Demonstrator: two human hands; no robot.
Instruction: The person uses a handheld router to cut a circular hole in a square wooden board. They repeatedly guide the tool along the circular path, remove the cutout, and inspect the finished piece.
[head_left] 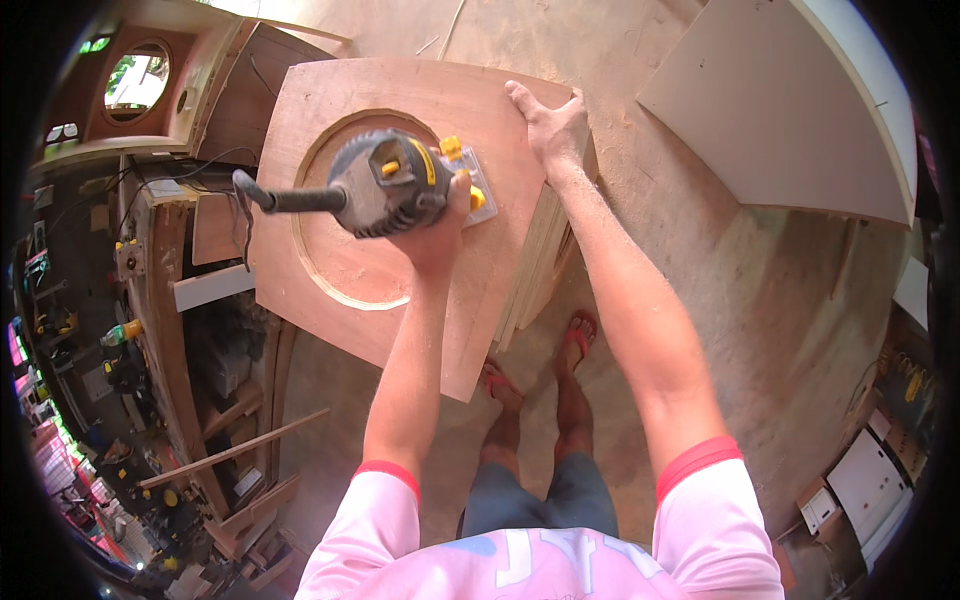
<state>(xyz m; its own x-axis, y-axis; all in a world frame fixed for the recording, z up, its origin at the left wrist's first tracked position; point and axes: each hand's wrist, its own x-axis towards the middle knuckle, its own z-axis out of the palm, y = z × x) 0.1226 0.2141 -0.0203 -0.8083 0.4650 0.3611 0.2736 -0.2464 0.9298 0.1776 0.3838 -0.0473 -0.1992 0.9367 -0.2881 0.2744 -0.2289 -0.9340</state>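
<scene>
Router (395, 190) stands on the top face of a wooden box (485, 255), over the right part of a round cut (345, 268); its clear base (482, 205) with yellow knobs reaches past the cut to the right. A dark cord (295, 200) runs from it to the left. The left hand (436, 240) is wrapped around the near side of the router, partly hidden beneath it. The right hand (557, 128) rests on the far right edge of the box, thumb spread wide on the top; the other fingers partly drop out of sight over the edge, so I cannot tell how firmly they press. Left of the box are a white board (215, 288) and a wooden rack (165, 260); far left, a cabinet (190, 90) with a round hole. Far right, a large pale panel (770, 110) stands on the dusty floor (690, 240). Two feet (577, 342) in red sandals are near the box.
</scene>
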